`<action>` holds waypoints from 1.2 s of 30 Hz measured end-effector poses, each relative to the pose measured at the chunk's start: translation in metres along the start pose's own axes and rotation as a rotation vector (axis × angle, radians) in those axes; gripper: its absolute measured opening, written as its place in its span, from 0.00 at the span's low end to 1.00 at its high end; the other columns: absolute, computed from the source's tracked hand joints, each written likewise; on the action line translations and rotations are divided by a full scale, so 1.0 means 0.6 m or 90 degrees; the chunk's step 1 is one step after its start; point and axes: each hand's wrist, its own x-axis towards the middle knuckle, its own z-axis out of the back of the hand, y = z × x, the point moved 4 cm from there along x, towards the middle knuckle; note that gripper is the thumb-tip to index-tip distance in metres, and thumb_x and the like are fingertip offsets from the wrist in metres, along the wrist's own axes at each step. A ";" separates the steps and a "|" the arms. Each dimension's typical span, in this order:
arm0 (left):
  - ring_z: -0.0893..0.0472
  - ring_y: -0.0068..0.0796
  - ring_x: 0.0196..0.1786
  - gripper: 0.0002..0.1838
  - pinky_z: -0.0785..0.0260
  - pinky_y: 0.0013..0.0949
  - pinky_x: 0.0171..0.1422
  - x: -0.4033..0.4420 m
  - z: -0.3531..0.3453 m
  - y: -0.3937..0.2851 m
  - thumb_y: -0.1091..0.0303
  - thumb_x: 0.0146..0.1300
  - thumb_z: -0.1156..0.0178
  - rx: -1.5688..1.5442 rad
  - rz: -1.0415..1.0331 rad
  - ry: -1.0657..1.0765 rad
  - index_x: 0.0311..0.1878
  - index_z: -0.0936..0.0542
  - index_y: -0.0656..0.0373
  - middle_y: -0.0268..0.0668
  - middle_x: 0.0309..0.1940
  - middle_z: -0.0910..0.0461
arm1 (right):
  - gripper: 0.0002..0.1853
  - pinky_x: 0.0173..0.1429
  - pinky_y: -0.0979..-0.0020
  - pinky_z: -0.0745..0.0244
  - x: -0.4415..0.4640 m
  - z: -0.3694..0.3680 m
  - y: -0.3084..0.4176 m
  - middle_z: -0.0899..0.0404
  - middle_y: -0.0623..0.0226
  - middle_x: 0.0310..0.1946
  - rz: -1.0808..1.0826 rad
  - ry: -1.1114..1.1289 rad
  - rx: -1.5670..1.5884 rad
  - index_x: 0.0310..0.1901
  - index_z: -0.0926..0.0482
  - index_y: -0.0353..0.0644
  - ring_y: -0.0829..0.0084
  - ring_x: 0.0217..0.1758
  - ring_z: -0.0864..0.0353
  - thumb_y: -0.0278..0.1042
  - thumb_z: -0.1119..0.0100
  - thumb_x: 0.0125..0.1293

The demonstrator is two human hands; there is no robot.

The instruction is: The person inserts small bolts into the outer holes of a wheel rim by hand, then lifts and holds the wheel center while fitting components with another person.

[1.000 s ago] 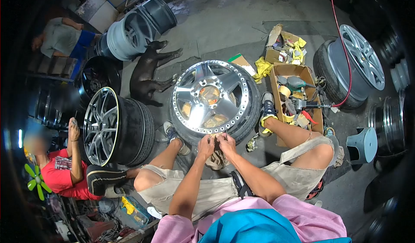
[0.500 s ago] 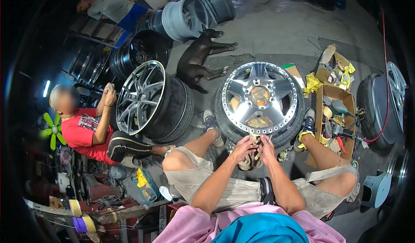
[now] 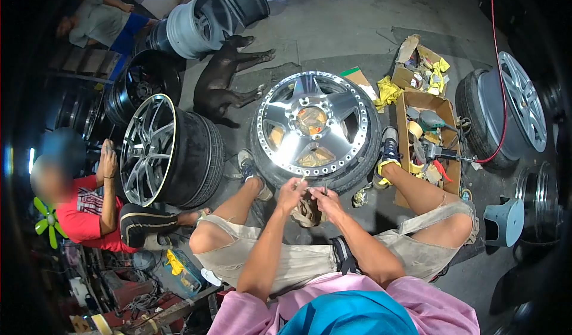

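Note:
In front of my crossed-open legs lies a polished silver wheel rim (image 3: 339, 107) on a black tire (image 3: 372, 156), its ring lined with small holes. My left hand (image 3: 290, 195) is just below the rim's near edge, fingers closed on a small pale stick-like piece (image 3: 302, 179). Close by on the right, my right hand (image 3: 327, 204) is pinched closed, with a small thin thing at its fingertips that is too small to name. A crumpled brownish cloth (image 3: 306, 212) shows beneath and between both hands.
A dog (image 3: 217, 84) lies beyond the rim. At left, a person in a red shirt (image 3: 89, 207) sits by another wheel (image 3: 199, 162). Cardboard boxes (image 3: 450, 105) of tools and yellow cloths stand right. A red hose (image 3: 504, 96) hangs before a leaning wheel (image 3: 523, 102); a blue stool (image 3: 505, 220) stands nearby.
The view has shifted, so the whole scene sits further left and slightly higher. My hands have moved a little apart, and the pale piece now shows in my left fingers.

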 end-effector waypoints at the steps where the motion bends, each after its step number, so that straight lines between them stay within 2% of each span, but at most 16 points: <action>1: 0.20 0.17 0.34 0.08 0.28 0.27 0.38 0.029 0.042 0.040 0.62 0.72 0.35 0.142 -0.053 -0.045 0.42 0.18 0.56 0.27 0.33 0.16 | 0.10 0.22 0.77 0.53 -0.005 0.003 0.003 0.33 0.84 0.20 0.003 -0.021 -0.009 0.36 0.19 0.48 0.89 0.16 0.45 0.43 0.31 0.71; 2: 0.20 0.18 0.33 0.07 0.27 0.28 0.37 0.043 0.080 0.062 0.65 0.72 0.35 0.284 -0.106 -0.089 0.42 0.18 0.57 0.27 0.32 0.16 | 0.10 0.21 0.77 0.54 -0.010 0.008 0.005 0.35 0.84 0.18 0.005 -0.043 -0.018 0.36 0.19 0.47 0.90 0.16 0.46 0.42 0.31 0.71; 6: 0.20 0.25 0.30 0.02 0.27 0.29 0.30 -0.011 0.177 -0.007 0.79 0.71 0.41 -0.055 0.010 -0.218 0.41 0.21 0.62 0.34 0.31 0.18 | 0.10 0.21 0.78 0.53 0.005 0.039 0.031 0.32 0.83 0.20 0.075 -0.135 0.002 0.40 0.17 0.44 0.89 0.15 0.46 0.41 0.30 0.70; 8: 0.19 0.27 0.30 0.03 0.25 0.28 0.31 -0.002 0.239 -0.019 0.83 0.71 0.45 -0.104 -0.061 -0.285 0.41 0.23 0.64 0.37 0.33 0.19 | 0.10 0.21 0.78 0.50 0.002 0.047 0.049 0.28 0.82 0.24 0.090 -0.134 0.043 0.41 0.17 0.44 0.89 0.16 0.44 0.41 0.30 0.70; 12: 0.17 0.30 0.31 0.05 0.19 0.31 0.34 -0.051 0.277 -0.148 0.77 0.72 0.43 -0.154 -0.147 -0.404 0.46 0.21 0.65 0.40 0.35 0.17 | 0.13 0.26 0.75 0.38 0.031 0.087 0.027 0.23 0.76 0.30 0.128 -0.187 0.015 0.46 0.16 0.45 0.83 0.24 0.32 0.44 0.30 0.68; 14: 0.15 0.33 0.32 0.06 0.15 0.34 0.40 -0.046 0.305 -0.173 0.74 0.73 0.44 -0.171 -0.182 -0.404 0.47 0.21 0.66 0.43 0.37 0.16 | 0.18 0.38 0.69 0.27 0.042 0.106 0.025 0.22 0.70 0.32 0.288 -0.330 -0.247 0.49 0.16 0.42 0.74 0.32 0.24 0.48 0.31 0.68; 15: 0.15 0.36 0.36 0.06 0.15 0.36 0.42 -0.052 0.339 -0.194 0.73 0.73 0.43 -0.188 -0.260 -0.412 0.47 0.22 0.66 0.44 0.38 0.16 | 0.20 0.55 0.62 0.26 0.014 0.093 0.048 0.19 0.60 0.40 0.246 -0.347 -0.331 0.53 0.17 0.40 0.64 0.45 0.21 0.49 0.38 0.72; 17: 0.13 0.39 0.41 0.08 0.14 0.39 0.44 -0.079 0.418 -0.269 0.70 0.75 0.43 -0.272 -0.405 -0.417 0.49 0.24 0.64 0.47 0.41 0.16 | 0.20 0.59 0.61 0.28 0.015 0.103 0.053 0.18 0.56 0.45 0.299 -0.346 -0.378 0.54 0.17 0.39 0.61 0.49 0.22 0.48 0.44 0.74; 19: 0.13 0.39 0.43 0.09 0.16 0.37 0.45 -0.126 0.487 -0.384 0.69 0.75 0.44 -0.156 -0.407 -0.455 0.53 0.24 0.61 0.49 0.47 0.16 | 0.25 0.69 0.58 0.35 0.006 0.099 0.066 0.18 0.49 0.53 0.293 -0.272 -0.413 0.56 0.16 0.38 0.54 0.58 0.26 0.47 0.59 0.77; 23: 0.19 0.27 0.55 0.18 0.25 0.30 0.55 -0.196 0.447 -0.528 0.75 0.73 0.46 0.234 -0.475 -0.444 0.64 0.21 0.56 0.37 0.56 0.17 | 0.27 0.73 0.57 0.38 0.016 0.106 0.070 0.15 0.48 0.51 0.288 -0.256 -0.438 0.54 0.12 0.42 0.49 0.61 0.29 0.46 0.63 0.76; 25: 0.19 0.21 0.44 0.09 0.27 0.26 0.49 -0.173 0.371 -0.500 0.77 0.68 0.43 0.307 -0.474 -0.271 0.43 0.13 0.60 0.34 0.43 0.14 | 0.25 0.61 0.60 0.31 0.023 0.112 0.068 0.21 0.52 0.48 0.289 -0.256 -0.450 0.54 0.12 0.42 0.58 0.50 0.25 0.44 0.60 0.76; 27: 0.19 0.21 0.33 0.05 0.27 0.30 0.40 -0.136 0.284 -0.428 0.74 0.65 0.38 0.396 -0.291 -0.230 0.37 0.13 0.60 0.33 0.29 0.15 | 0.22 0.46 0.64 0.24 0.028 0.124 0.067 0.25 0.58 0.45 0.299 -0.255 -0.468 0.54 0.13 0.42 0.68 0.34 0.21 0.42 0.56 0.75; 28: 0.17 0.25 0.33 0.04 0.26 0.33 0.40 -0.116 0.235 -0.385 0.72 0.63 0.35 0.474 -0.370 -0.173 0.37 0.13 0.61 0.39 0.29 0.14 | 0.21 0.43 0.65 0.24 0.030 0.127 0.069 0.22 0.60 0.44 0.306 -0.250 -0.475 0.53 0.13 0.41 0.69 0.30 0.21 0.42 0.54 0.75; 29: 0.21 0.20 0.30 0.06 0.27 0.31 0.37 -0.110 0.179 -0.352 0.72 0.66 0.37 0.504 -0.379 -0.121 0.37 0.13 0.62 0.33 0.29 0.15 | 0.19 0.41 0.67 0.25 0.023 0.123 0.074 0.20 0.62 0.44 0.277 -0.247 -0.394 0.52 0.14 0.40 0.72 0.29 0.22 0.41 0.53 0.75; 32: 0.16 0.33 0.37 0.23 0.23 0.36 0.45 -0.047 0.060 -0.235 0.53 0.60 0.27 0.620 -0.200 0.073 0.36 0.15 0.69 0.45 0.32 0.14 | 0.16 0.34 0.69 0.21 -0.008 0.122 0.106 0.21 0.59 0.41 0.276 -0.261 -0.326 0.48 0.12 0.41 0.70 0.26 0.18 0.39 0.49 0.75; 36: 0.15 0.43 0.39 0.31 0.24 0.43 0.50 -0.016 0.020 -0.205 0.43 0.54 0.25 0.542 -0.141 0.003 0.36 0.14 0.70 0.51 0.35 0.13 | 0.16 0.35 0.70 0.23 -0.013 0.136 0.113 0.18 0.60 0.40 0.247 -0.236 -0.306 0.46 0.13 0.37 0.72 0.24 0.18 0.38 0.48 0.75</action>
